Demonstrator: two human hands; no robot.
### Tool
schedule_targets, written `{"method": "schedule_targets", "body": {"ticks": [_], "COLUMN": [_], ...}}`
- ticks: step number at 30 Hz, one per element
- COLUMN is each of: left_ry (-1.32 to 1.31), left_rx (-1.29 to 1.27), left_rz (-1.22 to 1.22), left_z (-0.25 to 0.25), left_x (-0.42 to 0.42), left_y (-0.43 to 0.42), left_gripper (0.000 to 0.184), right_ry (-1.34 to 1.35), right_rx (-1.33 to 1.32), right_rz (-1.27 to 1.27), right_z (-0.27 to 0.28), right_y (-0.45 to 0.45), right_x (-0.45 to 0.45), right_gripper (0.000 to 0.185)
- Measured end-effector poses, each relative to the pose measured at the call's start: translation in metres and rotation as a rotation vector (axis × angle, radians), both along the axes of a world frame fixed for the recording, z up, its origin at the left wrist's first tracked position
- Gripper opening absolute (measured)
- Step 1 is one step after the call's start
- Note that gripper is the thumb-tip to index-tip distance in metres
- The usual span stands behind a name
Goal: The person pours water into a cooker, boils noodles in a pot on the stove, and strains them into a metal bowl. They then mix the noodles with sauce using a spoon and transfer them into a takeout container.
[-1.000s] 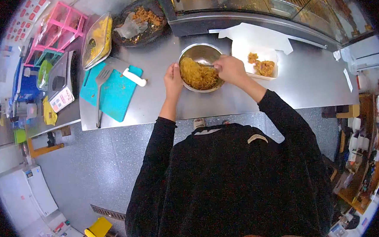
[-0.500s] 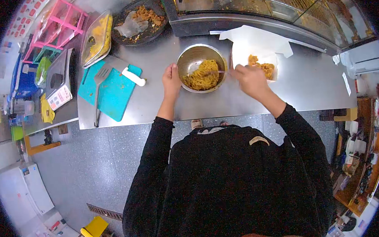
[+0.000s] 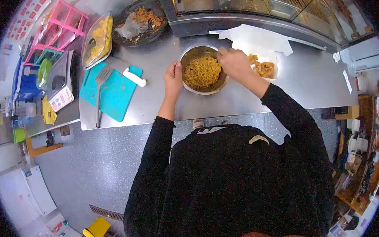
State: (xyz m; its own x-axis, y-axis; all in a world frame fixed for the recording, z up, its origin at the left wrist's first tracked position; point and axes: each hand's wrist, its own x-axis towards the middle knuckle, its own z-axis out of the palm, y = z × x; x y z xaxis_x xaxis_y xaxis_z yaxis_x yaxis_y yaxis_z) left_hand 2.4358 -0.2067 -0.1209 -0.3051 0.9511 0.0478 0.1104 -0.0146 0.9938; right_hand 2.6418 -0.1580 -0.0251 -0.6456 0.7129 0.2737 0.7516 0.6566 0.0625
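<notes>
A steel mixing bowl (image 3: 200,91) stands on the metal counter with yellow-brown noodles (image 3: 203,72) in it. My left hand (image 3: 173,75) grips the bowl's left rim, thumb on top. Closed at the right rim, my right hand (image 3: 234,62) holds a thin utensil that is now mostly hidden by the hand; its kind cannot be made out. Just right of that hand lies an open white paper box (image 3: 254,40) holding fried, golden-brown pieces (image 3: 263,68).
Left of the bowl, a turquoise cutting board (image 3: 112,97) carries a slotted spatula (image 3: 99,91) and a white-handled tool (image 3: 135,77). Behind are a lidded tray of yellow food (image 3: 100,37) and a dark pan (image 3: 149,34). A glass display case (image 3: 252,6) borders the counter's back.
My right hand has moved up and left to the bowl's rim. The noodles have shifted and spread across the bowl. My left hand keeps its hold on the rim.
</notes>
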Motion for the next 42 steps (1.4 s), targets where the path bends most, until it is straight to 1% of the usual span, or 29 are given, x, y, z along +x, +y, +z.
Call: {"method": "schedule_targets", "body": {"ticks": [1,3,4,5,6,7,8,9,11,12,13,14,16,17,19,21,23,25,26,28,30,32,34,36,38,40,41,42], "left_ry": [-0.025,-0.045,-0.055,-0.064,-0.059,-0.172,-0.282,-0.272,-0.272,-0.263,-0.304,-0.347,-0.323,-0.302,-0.313,-0.324,-0.270,-0.255,-0.236,-0.223,-0.211,-0.130,-0.124,-0.116,-0.136,-0.114,-0.094,-0.093], "left_rx": [-0.017,-0.039,-0.043,-0.050,-0.059,-0.081,-0.102,-0.107,-0.060,-0.064,-0.084,-0.104,-0.105,-0.104,-0.108,-0.109,-0.107,-0.087,-0.071,-0.066,-0.055,-0.085,-0.098,-0.110,-0.079,-0.088,-0.095,-0.096], "left_rz": [0.045,0.091,0.103,0.110,0.099,0.074,0.051,0.040,0.044,0.031,0.022,0.017,0.028,0.041,0.018,-0.008,0.031,0.034,0.030,0.030,0.027,-0.048,-0.027,-0.014,-0.070,-0.034,0.004,0.001], "left_z": [-0.002,-0.014,-0.024,-0.035,-0.029,-0.017,-0.008,-0.012,-0.016,-0.010,-0.004,0.001,0.000,0.000,-0.005,-0.009,-0.010,-0.011,-0.011,-0.010,-0.006,0.000,-0.002,0.000,0.004,-0.001,-0.004,-0.004], "left_x": [0.001,-0.003,-0.009,-0.013,-0.011,-0.009,-0.007,-0.008,-0.009,-0.007,-0.006,-0.004,-0.003,-0.004,-0.008,-0.010,-0.009,-0.008,-0.007,-0.005,-0.004,-0.007,-0.008,-0.008,-0.008,-0.007,-0.008,-0.008], "left_y": [0.000,0.002,0.004,0.004,0.002,0.000,0.000,0.000,0.004,0.004,0.002,0.000,0.001,0.001,0.003,0.003,0.005,0.004,0.004,0.003,0.006,0.004,0.005,0.006,0.006,0.008,0.010,0.011], "left_gripper": [0.027,0.026,0.026,0.026,0.026,0.026,0.025,0.025,0.030,0.030,0.027,0.025,0.025,0.025,0.025,0.024,0.033,0.033,0.033,0.031,0.028,0.028,0.029,0.030,0.029,0.029,0.029,0.029], "right_ry": [0.002,-0.120,-0.118,-0.028,0.063,0.070,0.128,0.187,0.199,0.195,0.141,0.146,0.207,0.207,0.193,0.166,0.138,-0.043,-0.045,-0.149,-0.106,-0.064,0.115,0.129,0.142,0.147,0.150,0.101], "right_rx": [0.002,-0.261,-0.269,-0.357,-0.442,-0.450,-0.408,-0.364,-0.401,-0.439,-0.438,-0.442,-0.280,-0.283,-0.092,-0.083,-0.066,-0.130,-0.128,-0.334,-0.344,-0.357,-0.278,-0.230,-0.183,-0.173,-0.173,-0.160], "right_rz": [-0.004,-0.235,-0.238,-0.312,-0.387,-0.400,-0.316,-0.232,-0.238,-0.230,-0.168,-0.173,0.020,0.022,0.194,0.183,0.172,-0.042,-0.040,-0.235,-0.242,-0.240,-0.289,-0.306,-0.328,-0.153,-0.156,-0.072], "right_z": [0.000,0.000,-0.002,-0.006,-0.011,-0.021,-0.036,-0.035,-0.033,-0.029,-0.036,-0.035,-0.019,-0.016,-0.012,-0.004,0.011,0.041,0.041,0.033,0.017,0.007,0.002,0.000,0.001,0.018,0.024,0.029], "right_y": [-0.004,-0.017,-0.016,-0.015,-0.012,-0.008,-0.002,-0.002,-0.010,-0.014,-0.016,-0.022,-0.045,-0.054,-0.063,-0.054,-0.045,-0.042,-0.040,-0.039,-0.037,-0.032,-0.023,-0.012,-0.005,-0.001,0.001,0.002], "right_x": [0.001,0.003,0.003,0.002,0.003,0.003,0.001,-0.003,-0.009,-0.012,-0.009,-0.003,0.010,0.016,0.030,0.040,0.043,0.033,0.025,0.006,-0.006,-0.009,-0.010,-0.019,-0.028,-0.038,-0.044,-0.050], "right_gripper": [0.011,0.012,0.012,0.013,0.014,0.014,0.015,0.016,0.015,0.015,0.014,0.014,0.016,0.016,0.017,0.016,0.015,0.011,0.011,0.011,0.013,0.014,0.015,0.014,0.014,0.014,0.014,0.014]}}
